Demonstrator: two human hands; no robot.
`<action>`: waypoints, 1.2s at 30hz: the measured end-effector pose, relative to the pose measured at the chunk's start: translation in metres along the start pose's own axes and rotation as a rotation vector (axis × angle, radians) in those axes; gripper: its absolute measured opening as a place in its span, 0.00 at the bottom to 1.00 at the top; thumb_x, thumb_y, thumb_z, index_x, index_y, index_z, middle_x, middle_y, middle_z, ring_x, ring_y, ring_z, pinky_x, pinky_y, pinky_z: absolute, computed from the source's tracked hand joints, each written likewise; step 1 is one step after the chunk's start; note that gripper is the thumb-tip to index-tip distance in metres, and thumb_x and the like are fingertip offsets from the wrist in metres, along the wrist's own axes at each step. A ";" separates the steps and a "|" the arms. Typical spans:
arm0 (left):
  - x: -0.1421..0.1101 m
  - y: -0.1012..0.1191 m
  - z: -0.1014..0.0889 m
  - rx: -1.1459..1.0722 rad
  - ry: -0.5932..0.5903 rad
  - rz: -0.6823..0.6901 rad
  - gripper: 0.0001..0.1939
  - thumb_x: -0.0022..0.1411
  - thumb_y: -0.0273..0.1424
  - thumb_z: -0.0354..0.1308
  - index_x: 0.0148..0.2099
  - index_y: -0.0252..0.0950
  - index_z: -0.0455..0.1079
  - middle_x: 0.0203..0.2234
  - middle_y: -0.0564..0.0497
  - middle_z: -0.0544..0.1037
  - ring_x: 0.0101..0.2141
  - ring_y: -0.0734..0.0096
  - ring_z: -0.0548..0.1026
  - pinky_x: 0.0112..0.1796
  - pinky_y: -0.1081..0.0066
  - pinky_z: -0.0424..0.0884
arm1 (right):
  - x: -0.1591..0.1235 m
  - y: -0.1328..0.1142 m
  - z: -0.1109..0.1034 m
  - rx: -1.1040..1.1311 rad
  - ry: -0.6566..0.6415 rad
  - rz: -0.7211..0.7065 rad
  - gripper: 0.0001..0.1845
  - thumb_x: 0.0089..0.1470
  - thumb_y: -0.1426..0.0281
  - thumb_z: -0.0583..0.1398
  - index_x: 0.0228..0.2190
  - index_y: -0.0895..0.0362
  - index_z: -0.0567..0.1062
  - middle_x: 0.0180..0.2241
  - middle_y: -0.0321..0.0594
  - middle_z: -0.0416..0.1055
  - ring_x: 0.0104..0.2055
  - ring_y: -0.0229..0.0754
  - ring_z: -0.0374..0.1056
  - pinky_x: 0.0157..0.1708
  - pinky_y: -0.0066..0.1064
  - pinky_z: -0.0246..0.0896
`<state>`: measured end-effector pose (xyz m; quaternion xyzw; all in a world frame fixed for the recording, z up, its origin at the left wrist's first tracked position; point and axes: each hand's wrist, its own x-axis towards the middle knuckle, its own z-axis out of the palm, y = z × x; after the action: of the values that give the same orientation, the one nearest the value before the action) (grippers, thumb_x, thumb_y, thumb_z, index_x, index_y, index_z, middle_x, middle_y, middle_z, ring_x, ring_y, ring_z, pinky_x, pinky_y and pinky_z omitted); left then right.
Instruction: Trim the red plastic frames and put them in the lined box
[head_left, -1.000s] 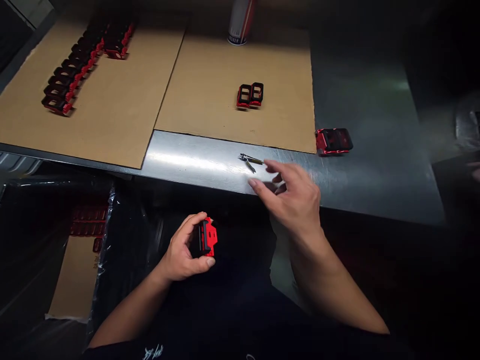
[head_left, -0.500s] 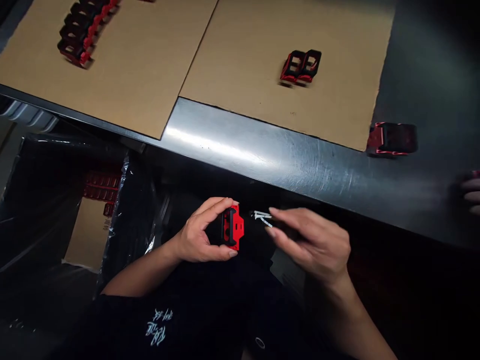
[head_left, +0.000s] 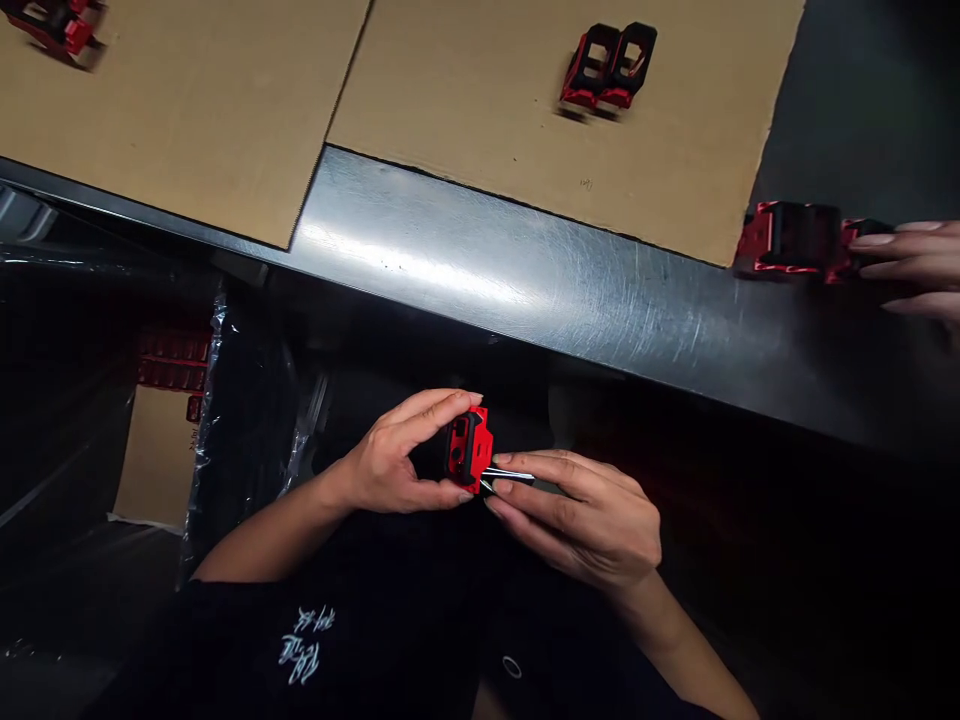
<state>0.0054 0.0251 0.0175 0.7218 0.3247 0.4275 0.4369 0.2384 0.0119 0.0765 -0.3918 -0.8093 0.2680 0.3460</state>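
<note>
Between the fingertips and thumb of my left hand (head_left: 401,455) is a red and black plastic housing (head_left: 480,440), its red face turned to the right. My right hand (head_left: 592,510) pinches a thin silver two-armed piece (head_left: 514,473), held against the lower part of that red face. Its left end meets the housing; whether it goes inside cannot be made out. Both hands are in front of my body, below the table's edge.
Cardboard sheets (head_left: 450,120) lie on the metal table (head_left: 450,260). Two red-black housings (head_left: 607,65) stand on one sheet. At right, a co-worker's hand (head_left: 919,255) touches a row of housings (head_left: 799,240). A plastic-lined bin (head_left: 217,400) holds red parts (head_left: 172,360) and cardboard.
My right hand has moved left and brought the silver piece from a gap away up to the housing. The co-worker's hand has come further in with another housing. The view has shifted slightly.
</note>
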 end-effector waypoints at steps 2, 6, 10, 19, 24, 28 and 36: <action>-0.001 0.000 0.000 0.004 -0.003 -0.002 0.46 0.60 0.38 0.70 0.74 0.41 0.53 0.60 0.36 0.74 0.58 0.54 0.76 0.56 0.54 0.78 | 0.002 0.000 0.001 -0.017 -0.023 -0.019 0.10 0.54 0.74 0.71 0.38 0.49 0.85 0.36 0.41 0.85 0.33 0.45 0.83 0.31 0.32 0.81; -0.002 -0.001 0.001 -0.003 -0.008 -0.014 0.46 0.59 0.39 0.70 0.74 0.42 0.53 0.60 0.37 0.74 0.58 0.53 0.76 0.56 0.53 0.78 | 0.002 0.001 0.002 -0.030 -0.039 -0.027 0.09 0.54 0.73 0.71 0.38 0.49 0.84 0.36 0.41 0.85 0.34 0.46 0.83 0.31 0.32 0.81; -0.002 -0.002 0.000 -0.006 -0.017 -0.016 0.47 0.59 0.39 0.70 0.74 0.43 0.53 0.60 0.38 0.74 0.58 0.53 0.76 0.56 0.54 0.78 | 0.000 0.001 0.002 -0.048 -0.031 -0.031 0.08 0.55 0.72 0.71 0.37 0.49 0.84 0.36 0.41 0.85 0.34 0.46 0.83 0.31 0.33 0.82; 0.000 -0.004 -0.002 -0.009 -0.040 0.000 0.47 0.58 0.42 0.71 0.74 0.42 0.54 0.58 0.37 0.74 0.56 0.52 0.77 0.55 0.53 0.79 | -0.002 0.004 0.002 -0.044 -0.025 -0.055 0.04 0.57 0.72 0.70 0.36 0.53 0.83 0.37 0.42 0.85 0.36 0.44 0.83 0.34 0.32 0.82; 0.002 -0.004 -0.008 0.037 -0.086 0.003 0.48 0.57 0.45 0.71 0.73 0.40 0.55 0.56 0.35 0.75 0.55 0.52 0.78 0.53 0.53 0.80 | 0.000 0.004 0.002 -0.007 -0.025 -0.081 0.04 0.57 0.74 0.70 0.36 0.58 0.83 0.36 0.45 0.85 0.36 0.44 0.82 0.38 0.32 0.83; 0.003 -0.001 -0.012 0.061 -0.105 -0.008 0.49 0.55 0.47 0.71 0.73 0.40 0.56 0.55 0.35 0.75 0.54 0.51 0.78 0.52 0.53 0.80 | 0.002 0.002 0.001 -0.015 -0.043 -0.085 0.05 0.57 0.76 0.70 0.38 0.59 0.83 0.36 0.46 0.85 0.38 0.45 0.83 0.40 0.31 0.83; 0.003 -0.003 -0.014 0.113 -0.068 0.019 0.51 0.54 0.46 0.73 0.74 0.42 0.53 0.52 0.38 0.75 0.50 0.55 0.79 0.48 0.55 0.82 | 0.000 -0.002 0.002 -0.098 -0.106 -0.172 0.09 0.59 0.78 0.66 0.43 0.60 0.82 0.39 0.45 0.85 0.39 0.46 0.83 0.43 0.35 0.83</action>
<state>-0.0064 0.0336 0.0195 0.7625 0.3265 0.3877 0.4020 0.2364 0.0105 0.0764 -0.3224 -0.8692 0.2179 0.3049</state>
